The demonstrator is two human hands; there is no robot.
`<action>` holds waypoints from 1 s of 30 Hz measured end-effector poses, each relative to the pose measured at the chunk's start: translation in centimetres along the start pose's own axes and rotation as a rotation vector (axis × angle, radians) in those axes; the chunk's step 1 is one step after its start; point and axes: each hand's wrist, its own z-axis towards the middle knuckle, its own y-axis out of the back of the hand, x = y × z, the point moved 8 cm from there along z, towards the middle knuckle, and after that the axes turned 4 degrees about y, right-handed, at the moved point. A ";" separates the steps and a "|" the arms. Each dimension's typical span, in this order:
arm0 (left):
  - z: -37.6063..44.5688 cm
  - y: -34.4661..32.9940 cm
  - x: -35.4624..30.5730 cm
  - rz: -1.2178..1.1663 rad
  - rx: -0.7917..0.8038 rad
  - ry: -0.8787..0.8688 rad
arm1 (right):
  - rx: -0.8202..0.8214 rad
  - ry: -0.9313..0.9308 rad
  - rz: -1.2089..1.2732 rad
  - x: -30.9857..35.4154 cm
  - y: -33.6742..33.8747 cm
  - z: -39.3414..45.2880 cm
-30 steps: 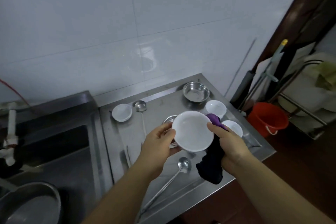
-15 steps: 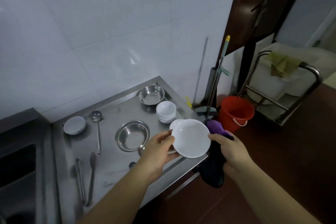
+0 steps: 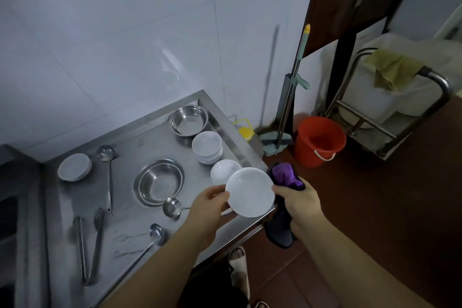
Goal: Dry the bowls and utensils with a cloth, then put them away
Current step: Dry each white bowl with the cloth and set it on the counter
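Note:
My left hand (image 3: 208,204) grips the left rim of a small white bowl (image 3: 250,191) held over the counter's right front corner. My right hand (image 3: 298,201) grips a dark cloth with a purple face (image 3: 285,175), its thumb touching the bowl's right rim. Another white bowl (image 3: 221,170) sits just behind the held one. A stack of white bowls (image 3: 207,146) stands farther back. Two steel bowls (image 3: 160,181) (image 3: 188,120), an upturned white bowl (image 3: 74,166), three ladles (image 3: 106,152) (image 3: 171,206) (image 3: 156,231) and tongs (image 3: 88,245) lie on the steel counter (image 3: 135,147).
The counter ends at its right edge beside the held bowl. On the floor to the right stand a red bucket (image 3: 318,140), a mop (image 3: 291,97) against the wall and a yellow-capped bottle (image 3: 246,131). A metal cart with a green rag (image 3: 390,70) is at far right.
The view has swung to the right, so the sink has left the frame and the bucket and cart show more. Both hands keep the same hold on the bowl and cloth.

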 end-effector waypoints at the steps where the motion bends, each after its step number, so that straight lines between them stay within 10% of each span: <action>1: 1.1 0.2 -0.1 -0.022 -0.008 0.014 | 0.000 -0.004 -0.018 0.0 -0.7 1.0; 30: 18.7 6.1 2.0 0.104 -0.483 0.153 | 0.318 0.112 -0.696 -3.1 -16.0 18.1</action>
